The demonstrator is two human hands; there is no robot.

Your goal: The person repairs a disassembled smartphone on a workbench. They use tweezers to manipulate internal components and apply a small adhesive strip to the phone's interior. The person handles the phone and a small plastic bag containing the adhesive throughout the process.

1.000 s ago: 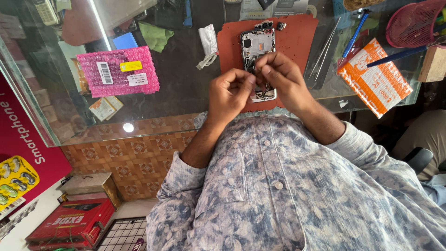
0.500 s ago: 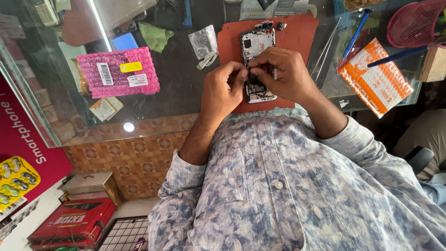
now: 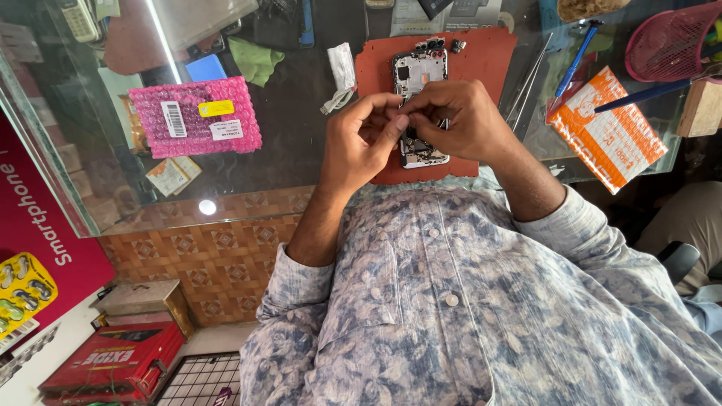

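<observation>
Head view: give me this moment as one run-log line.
left hand: fingertips on opened phone | right hand: pinching at phone middle | phone: flat on red mat | pink bubble-wrap packet: untouched, left

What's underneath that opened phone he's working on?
The opened phone lies on a red-brown mat, which rests on the glass counter. The left hand and right hand cover the phone's lower half, so the mat there is hidden.

Both hands cover the middle of the opened phone (image 3: 419, 75); whatever the fingertips (image 3: 402, 120) pinch is too small to tell.
</observation>
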